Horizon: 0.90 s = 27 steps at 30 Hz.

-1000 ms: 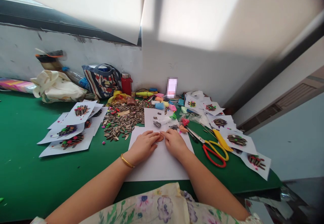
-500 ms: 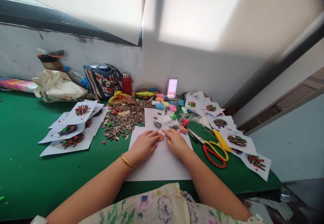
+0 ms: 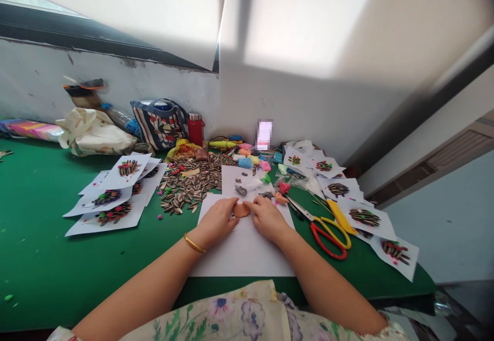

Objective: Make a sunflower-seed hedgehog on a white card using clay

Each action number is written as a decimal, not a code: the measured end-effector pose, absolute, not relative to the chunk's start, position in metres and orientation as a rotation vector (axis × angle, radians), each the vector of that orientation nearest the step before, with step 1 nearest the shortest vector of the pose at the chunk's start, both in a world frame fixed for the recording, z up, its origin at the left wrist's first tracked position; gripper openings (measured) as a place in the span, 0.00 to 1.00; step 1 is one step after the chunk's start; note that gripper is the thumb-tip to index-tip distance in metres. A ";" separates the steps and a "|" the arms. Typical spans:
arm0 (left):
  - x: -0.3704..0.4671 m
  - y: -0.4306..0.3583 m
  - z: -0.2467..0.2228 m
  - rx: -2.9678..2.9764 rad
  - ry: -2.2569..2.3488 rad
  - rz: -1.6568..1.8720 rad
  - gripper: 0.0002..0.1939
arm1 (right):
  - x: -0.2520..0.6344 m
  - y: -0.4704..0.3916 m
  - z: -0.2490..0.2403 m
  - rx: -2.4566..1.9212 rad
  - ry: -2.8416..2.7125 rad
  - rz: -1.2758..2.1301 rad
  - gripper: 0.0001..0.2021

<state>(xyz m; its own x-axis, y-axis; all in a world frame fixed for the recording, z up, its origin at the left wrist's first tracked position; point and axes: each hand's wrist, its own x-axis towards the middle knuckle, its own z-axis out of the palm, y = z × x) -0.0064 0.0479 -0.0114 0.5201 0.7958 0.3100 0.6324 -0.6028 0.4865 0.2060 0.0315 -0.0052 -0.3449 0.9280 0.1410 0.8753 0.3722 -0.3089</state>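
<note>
Brown clay disc (image 3: 242, 210) lay on white paper (image 3: 243, 258) between the hands, no clear long axis. Left hand (image 3: 218, 220), half-curled, bordered its left; right hand (image 3: 269, 219), loosely curled, its right. Neither clearly nearer; grip unclear.

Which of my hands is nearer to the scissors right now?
The right. Your right hand is just left of the scissors; your left hand is farther left, on the other side of the flat brown piece.
</note>
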 end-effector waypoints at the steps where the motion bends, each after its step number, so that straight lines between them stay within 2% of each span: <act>1: -0.007 0.049 -0.012 2.450 1.179 0.732 0.30 | 0.207 0.031 -0.006 -1.595 -2.331 0.273 0.30; 3: -0.008 0.050 -0.012 2.443 1.157 0.713 0.33 | 0.209 0.030 -0.006 -1.598 -2.304 0.299 0.33; 7: -0.009 0.051 -0.010 2.441 1.116 0.675 0.36 | 0.211 0.029 -0.010 -1.596 -2.261 0.303 0.29; 23: -0.007 0.052 -0.008 2.571 1.060 0.667 0.29 | 0.209 0.031 -0.013 -1.517 -2.266 0.226 0.22; 27: -0.007 0.052 -0.010 2.583 1.059 0.686 0.28 | 0.213 0.036 -0.019 -1.502 -2.206 0.286 0.24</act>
